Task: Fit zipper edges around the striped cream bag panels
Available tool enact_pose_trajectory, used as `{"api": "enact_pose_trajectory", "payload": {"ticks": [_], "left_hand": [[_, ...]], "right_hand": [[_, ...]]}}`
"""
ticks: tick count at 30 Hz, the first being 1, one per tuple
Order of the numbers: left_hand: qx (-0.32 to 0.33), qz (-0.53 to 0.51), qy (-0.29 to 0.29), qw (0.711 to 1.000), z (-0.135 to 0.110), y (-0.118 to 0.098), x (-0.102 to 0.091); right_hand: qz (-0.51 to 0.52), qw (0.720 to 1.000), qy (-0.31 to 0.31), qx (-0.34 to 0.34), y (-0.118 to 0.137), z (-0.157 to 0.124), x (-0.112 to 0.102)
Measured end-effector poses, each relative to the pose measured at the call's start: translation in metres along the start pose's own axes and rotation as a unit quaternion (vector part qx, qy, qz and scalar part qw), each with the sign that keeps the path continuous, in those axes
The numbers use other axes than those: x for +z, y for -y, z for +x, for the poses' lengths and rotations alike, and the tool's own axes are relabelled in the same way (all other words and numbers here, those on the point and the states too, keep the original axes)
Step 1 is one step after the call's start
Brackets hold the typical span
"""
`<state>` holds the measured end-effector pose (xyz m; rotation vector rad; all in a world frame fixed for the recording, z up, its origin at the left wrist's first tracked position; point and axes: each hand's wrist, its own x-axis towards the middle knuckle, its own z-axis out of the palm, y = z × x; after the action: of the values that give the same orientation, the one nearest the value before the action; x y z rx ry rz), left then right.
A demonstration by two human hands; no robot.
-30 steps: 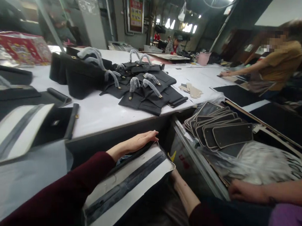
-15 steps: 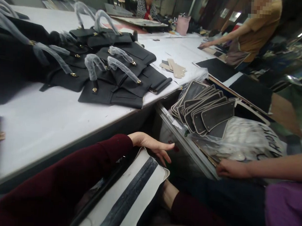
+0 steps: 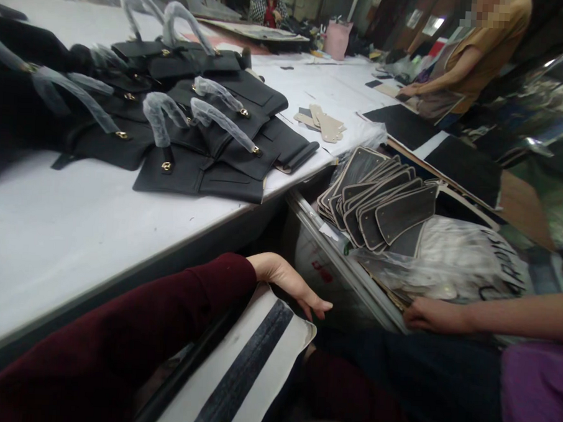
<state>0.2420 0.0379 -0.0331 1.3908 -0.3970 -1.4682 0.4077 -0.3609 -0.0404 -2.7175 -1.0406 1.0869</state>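
A white panel with a dark lengthwise stripe lies tilted across my lap, with black material along its left side. My left hand bends around its far end. Its thumb and foremost finger stretch downward just beyond the corner, and the other fingertips are hidden behind the panel. Whether these fingers touch the panel I cannot tell. My right hand is out of sight below the panel; only a dark maroon sleeve shows there.
Black handbags with plastic-wrapped handles cover part of the white table. Dark, pale-edged panels and a clear plastic bag fill a drawer at right. A co-worker's hand rests on the drawer's edge. Another person stands behind.
My left hand has shifted slightly right and down, with its thumb lowered and fingers less spread. My right wrist has gone out of sight. The standing person's arm has drawn back.
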Motion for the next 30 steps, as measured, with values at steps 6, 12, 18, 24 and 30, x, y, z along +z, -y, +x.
{"api": "enact_pose_trajectory", "payload": {"ticks": [6, 12, 18, 24, 30], "left_hand": [[0.078, 0.071, 0.033, 0.994, -0.006, 0.006, 0.000], [0.104, 0.099, 0.049, 0.988, -0.006, 0.004, 0.002], [0.063, 0.095, 0.039, 0.993, -0.003, -0.001, 0.003], [0.019, 0.146, -0.033, 0.989, -0.006, -0.011, 0.012], [0.016, 0.179, -0.063, 0.982, -0.005, -0.017, 0.016]], "right_hand": [[0.092, 0.985, 0.146, -0.027, 0.006, -0.003, -0.015], [0.204, 0.976, 0.065, 0.032, 0.077, -0.005, 0.027], [0.394, 0.916, -0.011, 0.076, 0.177, -0.020, 0.111], [0.484, 0.864, 0.134, 0.032, 0.170, -0.040, 0.087], [0.528, 0.847, 0.063, -0.003, 0.178, -0.024, 0.095]]}}
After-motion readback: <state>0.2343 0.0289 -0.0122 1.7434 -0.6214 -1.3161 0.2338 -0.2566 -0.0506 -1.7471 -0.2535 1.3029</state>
